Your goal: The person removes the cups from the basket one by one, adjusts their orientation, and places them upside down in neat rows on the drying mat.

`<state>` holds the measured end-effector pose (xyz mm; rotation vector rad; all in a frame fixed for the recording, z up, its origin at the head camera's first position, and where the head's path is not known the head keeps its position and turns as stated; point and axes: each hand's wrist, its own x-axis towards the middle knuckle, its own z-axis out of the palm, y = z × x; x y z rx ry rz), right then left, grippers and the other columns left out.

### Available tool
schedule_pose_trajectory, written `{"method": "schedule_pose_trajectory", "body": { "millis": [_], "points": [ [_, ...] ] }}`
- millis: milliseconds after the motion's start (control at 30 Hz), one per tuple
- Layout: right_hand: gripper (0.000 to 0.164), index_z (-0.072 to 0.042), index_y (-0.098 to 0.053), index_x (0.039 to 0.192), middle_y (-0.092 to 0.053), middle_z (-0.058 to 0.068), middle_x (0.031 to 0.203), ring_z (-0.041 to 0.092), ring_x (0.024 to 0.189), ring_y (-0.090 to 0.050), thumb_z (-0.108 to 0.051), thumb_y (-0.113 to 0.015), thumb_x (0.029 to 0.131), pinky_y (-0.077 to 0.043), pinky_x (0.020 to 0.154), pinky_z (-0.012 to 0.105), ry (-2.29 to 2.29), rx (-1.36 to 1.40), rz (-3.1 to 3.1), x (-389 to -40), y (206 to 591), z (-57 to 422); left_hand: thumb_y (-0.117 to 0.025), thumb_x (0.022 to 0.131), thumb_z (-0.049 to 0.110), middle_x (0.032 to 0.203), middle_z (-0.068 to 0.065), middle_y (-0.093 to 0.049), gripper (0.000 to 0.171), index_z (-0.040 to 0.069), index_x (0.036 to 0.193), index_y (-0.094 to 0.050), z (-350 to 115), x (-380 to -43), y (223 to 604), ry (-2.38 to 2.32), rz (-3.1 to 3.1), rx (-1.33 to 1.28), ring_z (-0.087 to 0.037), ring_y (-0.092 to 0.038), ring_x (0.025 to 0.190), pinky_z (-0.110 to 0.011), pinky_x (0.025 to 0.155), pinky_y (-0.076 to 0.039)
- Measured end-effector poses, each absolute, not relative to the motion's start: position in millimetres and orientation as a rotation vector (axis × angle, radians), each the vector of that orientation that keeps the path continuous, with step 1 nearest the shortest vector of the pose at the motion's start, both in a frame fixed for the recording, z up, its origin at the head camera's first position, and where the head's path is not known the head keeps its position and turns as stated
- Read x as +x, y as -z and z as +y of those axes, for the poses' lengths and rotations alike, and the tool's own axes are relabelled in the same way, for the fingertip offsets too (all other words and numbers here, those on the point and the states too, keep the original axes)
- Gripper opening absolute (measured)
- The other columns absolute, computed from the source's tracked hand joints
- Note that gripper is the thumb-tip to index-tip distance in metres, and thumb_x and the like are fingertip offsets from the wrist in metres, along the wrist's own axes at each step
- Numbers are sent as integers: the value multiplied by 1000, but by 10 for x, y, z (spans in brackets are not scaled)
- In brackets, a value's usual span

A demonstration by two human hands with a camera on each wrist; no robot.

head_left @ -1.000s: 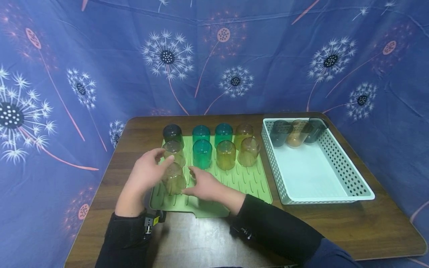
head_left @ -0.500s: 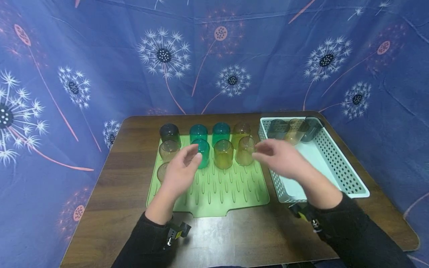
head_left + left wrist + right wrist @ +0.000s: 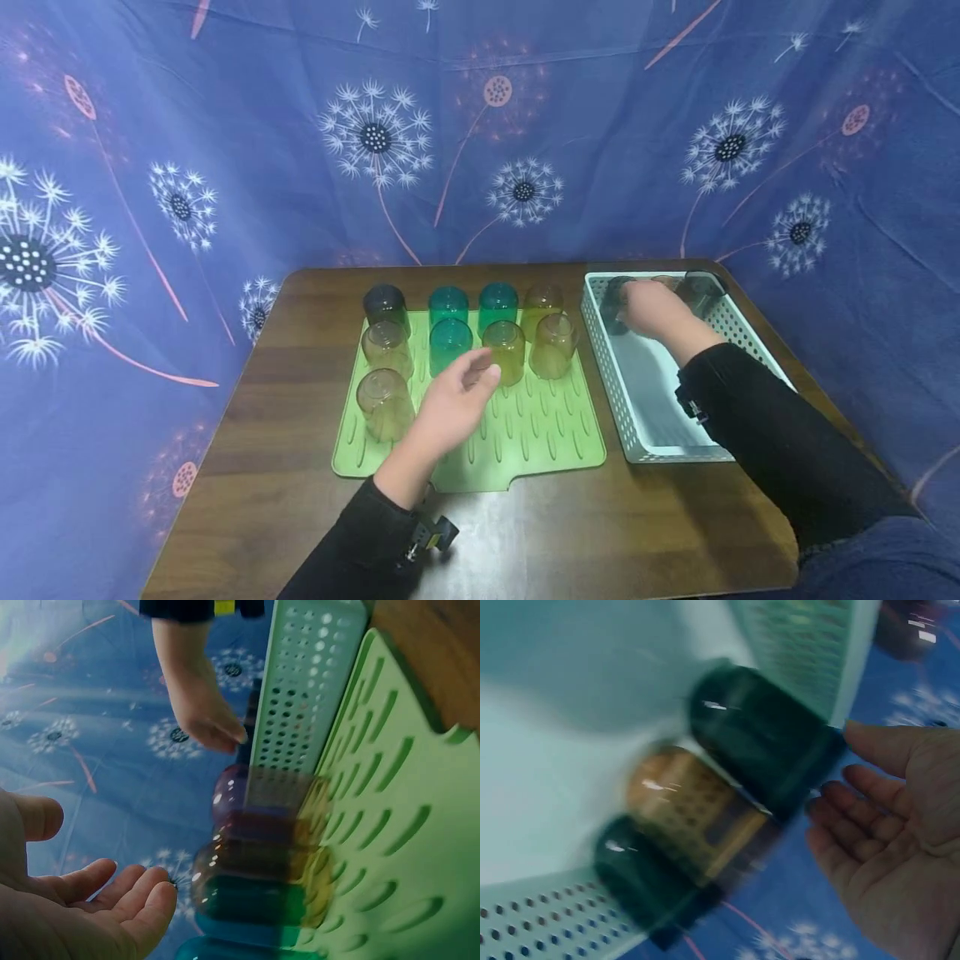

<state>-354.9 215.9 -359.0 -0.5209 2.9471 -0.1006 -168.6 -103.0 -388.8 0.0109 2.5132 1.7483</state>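
Observation:
Upside-down tumblers stand on a green drying mat (image 3: 540, 446): a dark grey tumbler (image 3: 386, 307), several teal ones including a teal tumbler (image 3: 450, 343), and pale amber ones including an amber tumbler (image 3: 384, 407). My left hand (image 3: 453, 404) hovers over the mat before a yellow tumbler (image 3: 507, 362), fingers loosely bent and holding nothing. At the back of a pale mint basket (image 3: 628, 417), my right hand (image 3: 656, 310) is at the leftmost dark tumbler (image 3: 761, 739). Thumb and fingers spread near its rim; contact is unclear. An amber tumbler (image 3: 682, 802) and another dark tumbler (image 3: 649, 881) lie beside it.
The basket has perforated walls and stands right of the mat on a brown wooden table (image 3: 247, 467). Behind the table hangs a blue curtain (image 3: 285, 167) with a dandelion print.
Both hands have left the front-left amber tumbler, which stays on the mat. My right hand has moved right to the basket's tumblers; my left has drifted right over the mat.

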Motion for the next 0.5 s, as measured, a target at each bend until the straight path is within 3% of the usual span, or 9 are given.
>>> {"method": "schedule_pose_trajectory", "body": {
  "millis": [267,400,500],
  "points": [
    [34,12,-63,128,-70,31,117,51,112,-66,-5,-56,100,-50,101,66,-80,-538,2989,-3657,3911,2265,-55,107,44,145,-8,-64,51,16,150,-55,-675,-1631,4075,-1717,2430,71,-32,-60,134,-54,112,-49],
    [31,11,-66,121,-73,28,109,49,107,-68,-12,-63,100,-49,104,65,-95,-550,3038,-3655,3938,2227,-58,106,45,146,-7,-63,57,15,153,-52,-283,-1557,4183,-1660,2311,171,-26,-66,127,-45,103,-57],
    [36,12,-65,124,-73,29,112,49,110,-67,-15,-64,101,-45,110,64,-73,-543,3045,-3618,3949,2164,-59,105,46,151,-10,-60,66,9,158,-44,2,-1517,4267,-1631,2200,242,-25,-65,130,-37,103,-57]
  ]
}}
